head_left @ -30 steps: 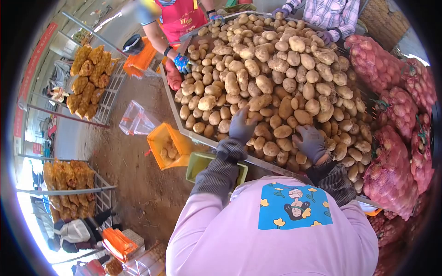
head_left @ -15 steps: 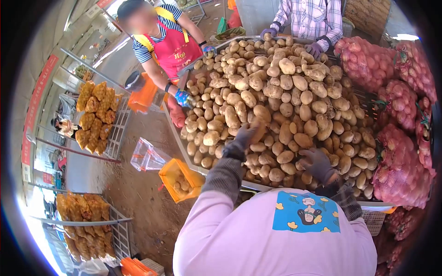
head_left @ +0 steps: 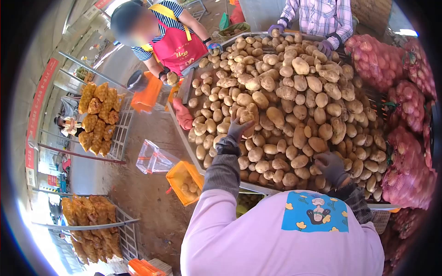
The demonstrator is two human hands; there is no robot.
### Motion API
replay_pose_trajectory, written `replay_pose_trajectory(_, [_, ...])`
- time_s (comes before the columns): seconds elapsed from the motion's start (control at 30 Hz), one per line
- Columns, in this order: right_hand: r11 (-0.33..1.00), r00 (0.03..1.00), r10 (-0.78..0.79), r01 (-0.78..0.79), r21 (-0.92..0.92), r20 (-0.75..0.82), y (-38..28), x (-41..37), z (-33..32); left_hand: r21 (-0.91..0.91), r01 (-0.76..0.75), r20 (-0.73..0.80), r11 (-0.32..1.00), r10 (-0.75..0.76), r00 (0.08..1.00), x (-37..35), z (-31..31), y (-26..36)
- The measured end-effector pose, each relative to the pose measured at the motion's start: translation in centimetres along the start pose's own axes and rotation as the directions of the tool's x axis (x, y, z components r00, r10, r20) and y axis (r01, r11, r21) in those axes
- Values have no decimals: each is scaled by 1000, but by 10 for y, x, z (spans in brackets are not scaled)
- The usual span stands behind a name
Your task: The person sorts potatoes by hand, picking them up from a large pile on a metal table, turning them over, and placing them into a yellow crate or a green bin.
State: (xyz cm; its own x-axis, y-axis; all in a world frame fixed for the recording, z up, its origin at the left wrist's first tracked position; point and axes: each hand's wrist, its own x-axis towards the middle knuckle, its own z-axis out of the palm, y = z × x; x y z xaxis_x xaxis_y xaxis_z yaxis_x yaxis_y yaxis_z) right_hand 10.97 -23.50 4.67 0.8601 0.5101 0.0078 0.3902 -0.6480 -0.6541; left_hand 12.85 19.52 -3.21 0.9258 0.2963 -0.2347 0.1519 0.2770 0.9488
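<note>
My left hand [head_left: 238,131], in a dark grey glove, has its fingers and thumb around a knobbly potato [head_left: 245,114] on the left part of a large heap. Lower down to the right, my right hand [head_left: 329,166], also gloved, lies over the near side of the heap with its fingers apart. A reddish-brown potato [head_left: 317,144] lies just beyond those fingertips. Part of what is under the right palm is hidden. Potatoes of many sizes cover the metal-edged sorting table [head_left: 185,133].
Across the table stand a co-worker in a red apron [head_left: 180,51] and another in a checked shirt [head_left: 322,20]. Red net sacks [head_left: 407,170] line the right side. An orange bag [head_left: 184,183] with potatoes hangs at the left edge. Racks with filled net bags [head_left: 97,117] stand farther left.
The view has shifted slightly. My left hand has drawn back from a long potato and closed around the knobbly one. My right hand stays low on the heap. The aproned co-worker's hand moved outward with a potato.
</note>
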Motion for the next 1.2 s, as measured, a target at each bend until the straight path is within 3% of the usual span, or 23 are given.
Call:
replay_pose_trajectory(0.1, [1000,1000,20,-19,-8,18,-1,3,0,-112,-90,-78,990,82,994,1,8,-6])
replay_pose_trajectory(0.17, [999,999,26,-25,-21,36,-3,5,-2,-193,-22,-77,981,7,997,0,-6,-16])
replay_pose_trajectory(0.2, [999,999,42,-41,-13,31,-5,5,-2,-337,108,-27,935,-125,992,-16,-8,-6])
replay_pose_trajectory(0.23, [998,998,58,-58,-5,28,-6,4,-1,-340,110,-31,934,-127,991,-21,-12,-14])
replay_pose_trajectory(0.3, [998,997,62,-62,-2,40,-5,6,1,-693,168,222,701,-15,975,-32,-17,-31])
replay_pose_trajectory(0.33, [998,997,65,-65,0,45,-4,7,1,-707,149,242,691,39,970,-39,-16,-36])
replay_pose_trajectory(0.37, [998,997,60,-60,-2,51,-3,8,2,-711,143,235,688,41,971,-44,-14,-42])
replay_pose_trajectory(0.47, [999,996,39,-37,-24,76,-2,9,0,-905,-8,76,426,179,981,-58,-4,-65])
replay_pose_trajectory(0.5, [998,996,30,-25,-57,88,-5,9,-3,-908,-19,64,418,182,981,-64,3,-60])
replay_pose_trajectory(0.57, [996,993,7,4,-92,114,-5,11,-4,-902,-175,-31,395,345,938,-83,15,-40])
replay_pose_trajectory(0.6, [996,995,-36,43,-83,89,-1,11,-1,-762,-318,-94,565,389,916,-87,5,-52])
replay_pose_trajectory(0.63, [994,995,-79,84,-73,67,2,10,1,-758,-335,-116,559,390,913,-99,12,-33])
replay_pose_trajectory(0.7, [993,993,-94,99,-60,74,4,8,2,-866,-311,-259,392,181,949,-125,27,7])
replay_pose_trajectory(0.77, [992,987,-118,123,-38,107,5,10,3,-838,-382,-307,391,240,921,-149,9,1])
replay_pose_trajectory(0.83, [995,992,-98,99,-9,86,7,10,5,-548,-551,-509,630,272,817,-176,-19,-26])
replay_pose_trajectory(0.9, [993,984,-118,120,-8,132,16,11,10,-821,-379,-387,428,71,919,-225,-36,-8])
replay_pose_trajectory(0.97, [1000,991,-30,31,1,130,18,12,11,-745,-429,-485,511,28,874,-264,-75,-23])
replay_pose_trajectory(1.03, [997,988,-73,67,46,137,18,12,11,-634,-546,-689,548,-80,721,-296,-114,-32])
replay_pose_trajectory(1.1, [996,988,36,-48,79,147,23,12,14,-719,-489,-483,493,150,862,-321,-171,-44])
replay_pose_trajectory(1.17, [997,988,45,-54,61,149,27,15,17,-463,-441,-759,768,-88,645,-346,-254,-89])
replay_pose_trajectory(1.2, [998,987,50,-57,42,151,27,16,17,-467,-437,-757,769,-92,647,-345,-263,-77])
